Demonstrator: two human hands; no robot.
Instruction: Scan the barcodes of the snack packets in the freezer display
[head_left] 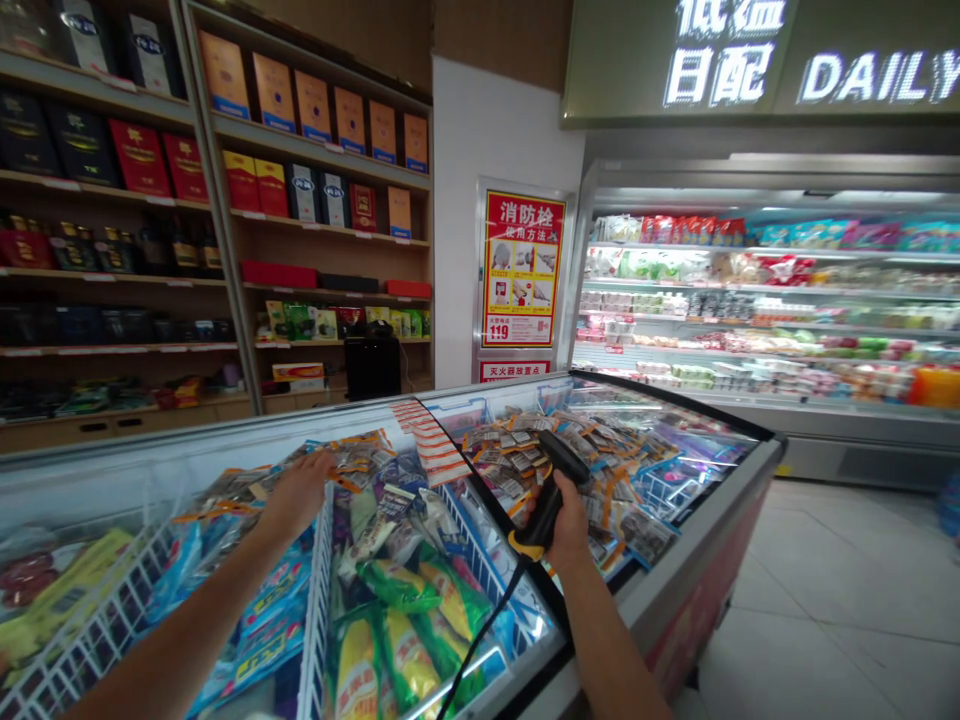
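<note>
My right hand (pixel 568 525) is wrapped round the handle of a black and yellow barcode scanner (pixel 551 500), its head tilted up over the chest freezer. A black cable runs from the scanner's base down to the lower edge. Over at the left, my left hand (pixel 300 488) reaches onto small brown and orange snack packets (pixel 360 455) lying on the freezer's glass top. Its fingers are blurred and partly hidden, so whether they grip a packet cannot be made out. A larger spread of similar packets (pixel 517 445) covers the right-hand glass, below and around the scanner.
Under the glass, white wire baskets (pixel 315 610) hold blue packs (pixel 270 610) and green and yellow corn-shaped ice packs (pixel 409 650). An orange-striped sheet (pixel 431 440) lies by the black lid frame. Boxed-goods shelves (pixel 322 230) and a lit dairy cooler (pixel 750 310) stand behind.
</note>
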